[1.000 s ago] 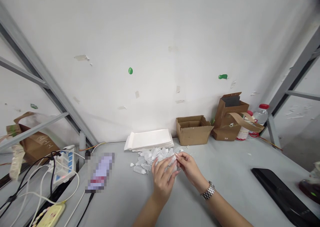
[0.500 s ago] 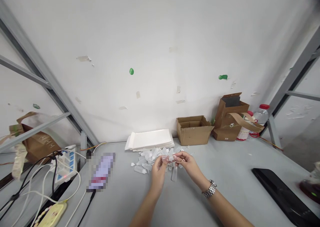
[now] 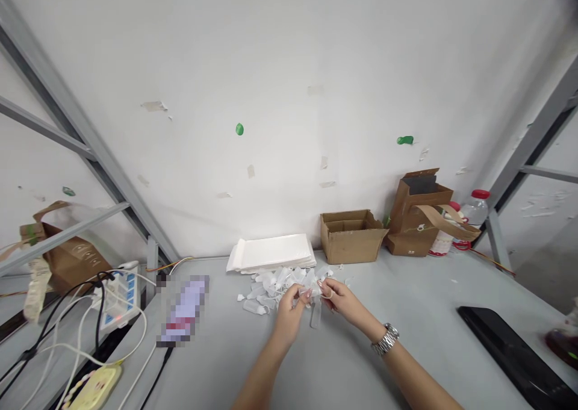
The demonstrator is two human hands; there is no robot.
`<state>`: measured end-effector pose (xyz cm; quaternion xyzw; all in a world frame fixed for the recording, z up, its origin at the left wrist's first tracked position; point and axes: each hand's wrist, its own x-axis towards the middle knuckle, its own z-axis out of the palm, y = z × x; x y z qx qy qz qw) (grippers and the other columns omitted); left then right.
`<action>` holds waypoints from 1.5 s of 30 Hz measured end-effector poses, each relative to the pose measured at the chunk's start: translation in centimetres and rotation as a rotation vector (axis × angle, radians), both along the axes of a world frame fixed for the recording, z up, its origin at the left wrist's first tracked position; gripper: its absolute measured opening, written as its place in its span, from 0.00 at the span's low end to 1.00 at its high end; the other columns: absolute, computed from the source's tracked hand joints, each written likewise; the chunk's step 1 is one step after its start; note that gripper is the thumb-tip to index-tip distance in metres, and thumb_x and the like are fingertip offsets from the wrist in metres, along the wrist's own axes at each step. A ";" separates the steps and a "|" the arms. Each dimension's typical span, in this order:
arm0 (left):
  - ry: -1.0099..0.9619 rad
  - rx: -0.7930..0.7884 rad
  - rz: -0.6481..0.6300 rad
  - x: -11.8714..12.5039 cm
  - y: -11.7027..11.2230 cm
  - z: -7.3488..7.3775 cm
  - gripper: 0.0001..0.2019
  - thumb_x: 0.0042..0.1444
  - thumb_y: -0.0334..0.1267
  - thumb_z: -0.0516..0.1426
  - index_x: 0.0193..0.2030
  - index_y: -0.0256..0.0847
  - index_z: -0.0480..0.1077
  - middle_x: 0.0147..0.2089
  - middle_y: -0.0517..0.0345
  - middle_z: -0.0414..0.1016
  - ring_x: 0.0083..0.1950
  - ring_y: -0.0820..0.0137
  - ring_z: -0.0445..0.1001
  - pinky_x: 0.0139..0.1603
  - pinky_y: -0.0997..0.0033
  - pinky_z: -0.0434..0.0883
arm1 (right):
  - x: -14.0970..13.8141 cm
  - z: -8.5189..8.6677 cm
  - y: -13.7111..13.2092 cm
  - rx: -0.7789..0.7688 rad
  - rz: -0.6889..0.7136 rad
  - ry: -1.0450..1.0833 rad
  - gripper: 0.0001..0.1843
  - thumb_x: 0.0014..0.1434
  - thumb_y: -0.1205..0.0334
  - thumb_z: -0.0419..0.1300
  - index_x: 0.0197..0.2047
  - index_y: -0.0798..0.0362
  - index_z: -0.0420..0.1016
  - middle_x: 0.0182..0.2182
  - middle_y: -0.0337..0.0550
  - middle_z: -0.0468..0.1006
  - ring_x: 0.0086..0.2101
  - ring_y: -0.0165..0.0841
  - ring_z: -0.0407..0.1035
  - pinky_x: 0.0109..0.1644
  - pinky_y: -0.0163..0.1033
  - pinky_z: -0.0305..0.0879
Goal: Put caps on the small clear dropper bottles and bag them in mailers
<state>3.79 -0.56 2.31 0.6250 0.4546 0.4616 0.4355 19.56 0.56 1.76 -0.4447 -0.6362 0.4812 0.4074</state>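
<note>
My left hand (image 3: 292, 306) pinches one end of a small translucent plastic bottle (image 3: 313, 292) between thumb and fingertips. At the other end, the fingers of my right hand (image 3: 338, 297) are closed on it, around what looks like its cap; a thin pale loop shows by those fingers. Fingertips hide much of the bottle. Just below the hands another clear bottle (image 3: 315, 315) lies on the grey table. Behind and to the left spreads a heap of similar small translucent bottles and white caps (image 3: 275, 282), with one capped bottle (image 3: 254, 307) at its near edge.
White padded envelopes (image 3: 275, 252) are stacked against the wall. Right of them stand an open cardboard box (image 3: 353, 245), a brown paper bag (image 3: 413, 229) and red-capped bottles (image 3: 476, 208). A phone (image 3: 187, 307), cables and a power strip (image 3: 118, 295) lie left; a black object (image 3: 501, 350) lies right.
My two hands have shifted slightly and the right wrist has turned a little; the fingers now cover more of the bottle. The whole view has moved a few pixels.
</note>
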 end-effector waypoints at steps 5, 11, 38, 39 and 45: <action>-0.050 -0.101 0.053 0.2 0.1 -0.6 0.20 0.52 0.55 0.50 0.20 0.41 0.62 0.22 0.61 0.66 0.30 0.69 0.67 0.35 0.71 0.64 | 0.4 0.7 -0.1 0.028 0.023 0.005 0.23 0.54 0.39 0.50 0.27 0.52 0.64 0.20 0.34 0.64 0.22 0.28 0.58 0.29 0.34 0.56; -0.090 -0.109 0.045 0.4 0.0 -0.4 0.21 0.52 0.56 0.49 0.20 0.41 0.62 0.22 0.61 0.66 0.31 0.69 0.68 0.38 0.70 0.64 | 0.5 1.3 -0.6 0.084 -0.006 -0.063 0.20 0.55 0.42 0.51 0.27 0.51 0.65 0.20 0.34 0.65 0.24 0.28 0.59 0.30 0.34 0.56; 0.148 0.092 0.209 -0.2 0.0 -1.0 0.13 0.54 0.44 0.52 0.41 0.39 0.71 0.41 0.51 0.75 0.44 0.63 0.71 0.48 0.62 0.66 | 0.0 1.3 -0.7 0.087 -0.097 0.312 0.24 0.49 0.49 0.61 0.49 0.49 0.69 0.26 0.36 0.68 0.25 0.28 0.62 0.30 0.36 0.62; 0.099 0.056 0.176 -0.1 0.0 -1.0 0.14 0.54 0.44 0.52 0.41 0.39 0.71 0.40 0.52 0.75 0.43 0.64 0.71 0.46 0.63 0.66 | -0.2 1.4 -0.8 0.095 -0.087 0.308 0.25 0.47 0.52 0.64 0.49 0.48 0.69 0.27 0.36 0.69 0.26 0.29 0.63 0.31 0.36 0.63; -0.179 -0.114 0.019 0.3 0.1 -0.4 0.16 0.49 0.50 0.55 0.35 0.38 0.72 0.31 0.56 0.75 0.33 0.68 0.71 0.37 0.69 0.68 | -1.0 0.5 -0.5 0.050 -0.331 0.326 0.17 0.48 0.46 0.61 0.24 0.53 0.73 0.18 0.36 0.67 0.20 0.27 0.59 0.26 0.36 0.58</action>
